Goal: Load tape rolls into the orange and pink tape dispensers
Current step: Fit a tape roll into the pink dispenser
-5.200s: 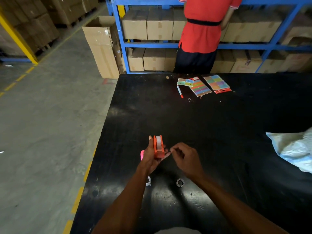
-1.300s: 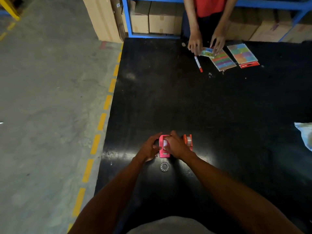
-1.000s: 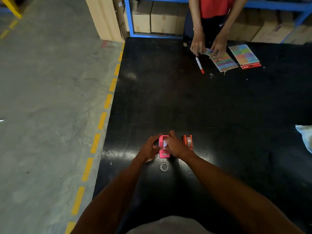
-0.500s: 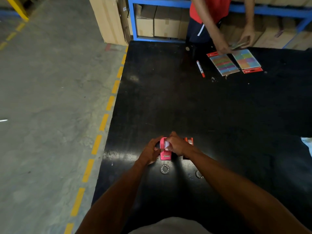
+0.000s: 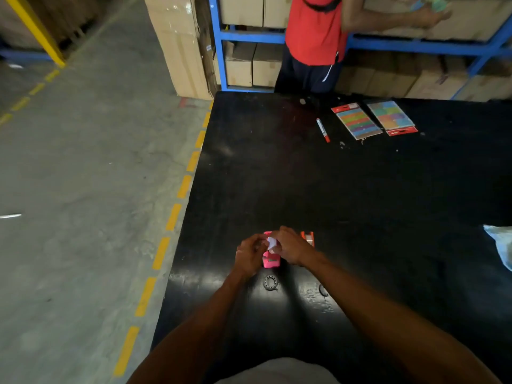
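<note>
The pink tape dispenser [image 5: 271, 261] stands on the black table [image 5: 346, 195] between my hands. My left hand [image 5: 249, 256] grips its left side. My right hand [image 5: 289, 245] is closed over its top, pinching a whitish tape roll [image 5: 271, 242] at the dispenser's upper part. The orange tape dispenser [image 5: 308, 237], with a roll in it, stands just behind my right hand, half hidden. A small round ring-shaped part [image 5: 270, 282] lies on the table just below the pink dispenser, and another ring [image 5: 322, 290] shows beside my right forearm.
At the far edge lie a red-capped marker [image 5: 322, 130] and two colourful card packs [image 5: 356, 121] [image 5: 393, 117]. A person in a red shirt [image 5: 314, 31] stands there by blue shelving with cartons. A white bag [image 5: 500, 245] is at the right. The table's left edge drops to the floor.
The orange dispenser, in my left hand earlier, now stands on the table. I hold the pink one. The person opposite has turned from the table to the shelf.
</note>
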`<state>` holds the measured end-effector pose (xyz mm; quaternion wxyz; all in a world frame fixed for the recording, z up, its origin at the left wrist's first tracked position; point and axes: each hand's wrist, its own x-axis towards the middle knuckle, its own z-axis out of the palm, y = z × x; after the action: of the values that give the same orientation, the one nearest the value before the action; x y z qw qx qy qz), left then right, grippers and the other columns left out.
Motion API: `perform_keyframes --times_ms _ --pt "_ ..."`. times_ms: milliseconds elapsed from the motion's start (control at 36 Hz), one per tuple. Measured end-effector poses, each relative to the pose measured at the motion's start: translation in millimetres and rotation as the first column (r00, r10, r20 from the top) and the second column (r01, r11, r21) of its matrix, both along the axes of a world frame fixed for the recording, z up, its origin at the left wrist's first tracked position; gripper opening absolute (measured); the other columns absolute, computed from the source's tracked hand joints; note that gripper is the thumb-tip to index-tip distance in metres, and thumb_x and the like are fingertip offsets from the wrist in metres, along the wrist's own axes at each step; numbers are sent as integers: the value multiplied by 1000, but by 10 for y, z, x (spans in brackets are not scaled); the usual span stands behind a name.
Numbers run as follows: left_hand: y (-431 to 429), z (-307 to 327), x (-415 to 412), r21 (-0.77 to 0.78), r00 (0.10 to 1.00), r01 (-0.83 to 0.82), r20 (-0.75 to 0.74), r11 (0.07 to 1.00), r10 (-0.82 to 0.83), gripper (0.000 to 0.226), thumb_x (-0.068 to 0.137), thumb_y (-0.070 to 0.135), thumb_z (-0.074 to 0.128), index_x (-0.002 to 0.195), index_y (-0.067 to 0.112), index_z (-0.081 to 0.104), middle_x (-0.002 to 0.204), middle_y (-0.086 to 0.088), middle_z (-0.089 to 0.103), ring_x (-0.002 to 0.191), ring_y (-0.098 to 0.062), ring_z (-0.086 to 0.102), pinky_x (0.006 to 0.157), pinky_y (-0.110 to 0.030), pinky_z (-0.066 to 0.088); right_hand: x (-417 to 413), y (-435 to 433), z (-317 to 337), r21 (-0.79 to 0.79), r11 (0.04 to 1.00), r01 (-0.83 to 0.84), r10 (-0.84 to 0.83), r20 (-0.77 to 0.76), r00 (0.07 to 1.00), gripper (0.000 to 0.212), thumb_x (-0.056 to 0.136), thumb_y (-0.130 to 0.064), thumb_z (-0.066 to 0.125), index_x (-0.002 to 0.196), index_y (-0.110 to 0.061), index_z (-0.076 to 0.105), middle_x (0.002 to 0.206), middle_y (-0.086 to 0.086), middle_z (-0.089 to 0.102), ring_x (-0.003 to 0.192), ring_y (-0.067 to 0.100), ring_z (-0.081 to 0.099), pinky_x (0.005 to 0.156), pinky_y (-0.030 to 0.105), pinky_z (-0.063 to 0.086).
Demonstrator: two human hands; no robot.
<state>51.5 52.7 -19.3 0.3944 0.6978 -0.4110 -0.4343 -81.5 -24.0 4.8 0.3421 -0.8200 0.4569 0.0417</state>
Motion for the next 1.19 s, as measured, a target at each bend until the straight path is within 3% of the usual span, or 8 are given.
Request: perform_keyframes --times_ms 111,222,389,500,694,917,1083,1194 --pt "54 30 -63 -23 1000 8 -22 1000 -8 19 92 4 61 108 -2 70 100 -22 75 96 -37 72 88 -43 57 -24 66 107 10 1000 -6 6 -7 1000 43 90 -23 70 128 -2 63 122 24 63 118 35 57 101 36 42" --pt "125 59 -105 -52 1000 5 -13 999 -5 18 91 -3 60 107 -3 69 95 -18 74 84 -25 70 71 -15 56 -58 198 195 24 999 25 -25 10 1000 33 92 -18 65 121 -3 66 119 18 66 115 30 60 96 33 37" --pt "223 61 -171 -3 991 -28 -134 1000 27 17 93 -7 54 107 -10 61 96 -24 70 66 -8 69 58 -13 57 -98 305 240 68 996 52 -54 17 998 17 91 -16 63 91 1 69 103 16 72 92 26 68 81 32 52" --pt "293 59 -208 12 984 -39 -174 999 41 22 96 0 54 115 -8 62 107 -26 70 79 -24 70 61 -12 58 -134 350 241 34 998 43 -42 -31 999 17 91 -11 59 100 0 67 110 18 70 102 31 67 87 39 54" --pt "353 63 -228 4 971 -42 -235 999 42 24 92 -3 60 114 -12 62 111 -33 68 96 -31 67 92 -50 56 -174 409 247 28 997 76 -76 5 997 20 93 -16 59 100 1 67 107 16 69 99 30 66 86 39 53" --pt "332 102 -171 63 965 -81 -244 995 94 24 88 -6 64 110 -15 60 96 -29 67 86 -31 65 90 -57 54 -389 515 185 8 994 113 -113 -11 994 18 85 -15 68 96 -1 66 104 16 71 101 31 65 89 40 53" --pt "343 114 -55 120 963 -61 -255 991 90 24 89 -9 60 111 -18 60 87 -19 65 74 -23 63 80 -39 58 -507 678 -49 105 992 76 -64 -113 992 39 86 -18 71 114 -14 43 104 8 59 101 28 63 84 35 51" --pt "351 108 6 155 963 -36 -260 987 76 24 90 -11 58 112 -18 59 84 -16 65 70 -16 63 62 -17 56 -528 851 -256 92 992 91 -72 -195 978 49 85 -30 76 122 -14 49 120 11 62 107 27 62 84 34 50"
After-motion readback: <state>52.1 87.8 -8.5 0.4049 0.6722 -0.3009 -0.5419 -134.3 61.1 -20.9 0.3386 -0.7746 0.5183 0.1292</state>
